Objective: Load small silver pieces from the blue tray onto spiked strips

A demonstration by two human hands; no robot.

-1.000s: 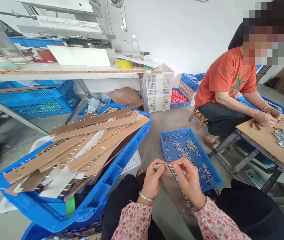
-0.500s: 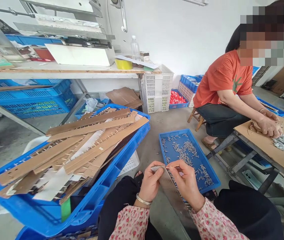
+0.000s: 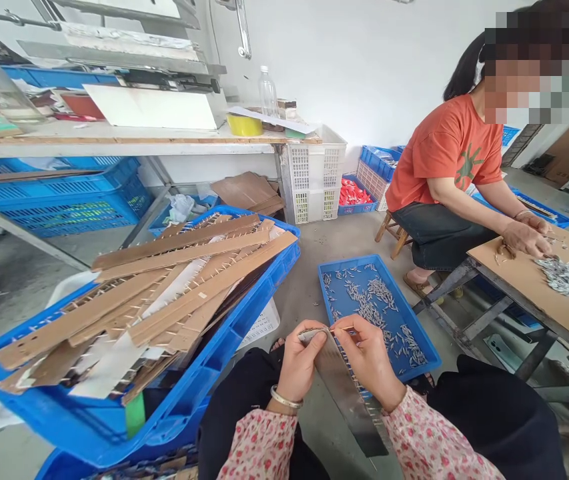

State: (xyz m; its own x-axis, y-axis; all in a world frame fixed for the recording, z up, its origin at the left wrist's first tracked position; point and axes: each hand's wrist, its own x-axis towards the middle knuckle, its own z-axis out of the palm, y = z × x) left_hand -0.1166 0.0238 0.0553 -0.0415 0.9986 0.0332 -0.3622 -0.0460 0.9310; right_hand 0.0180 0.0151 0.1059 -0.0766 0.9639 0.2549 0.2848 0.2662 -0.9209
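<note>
My left hand [image 3: 300,363] is closed on the upper end of a long grey cardboard strip [image 3: 344,393] that slants down across my lap. My right hand [image 3: 368,357] pinches a thin small piece at the strip's top edge, thumb and forefinger together. Just beyond my hands, on the floor, lies a shallow blue tray [image 3: 417,323] scattered with several small silvery pieces. To my left a big blue crate [image 3: 224,333] is heaped with long brown cardboard strips [image 3: 164,280] that carry rows of small parts.
A person in an orange shirt [image 3: 451,150] sits on a stool at the right, hands at a pile of silvery parts [image 3: 567,277] on a cardboard-topped table [image 3: 529,283]. A workbench [image 3: 129,143] with a machine, blue crates and a white crate [image 3: 317,177] stand behind.
My hands and the strip have barely shifted, edging slightly left and down in view. The other person's hands moved over their table toward the pile.
</note>
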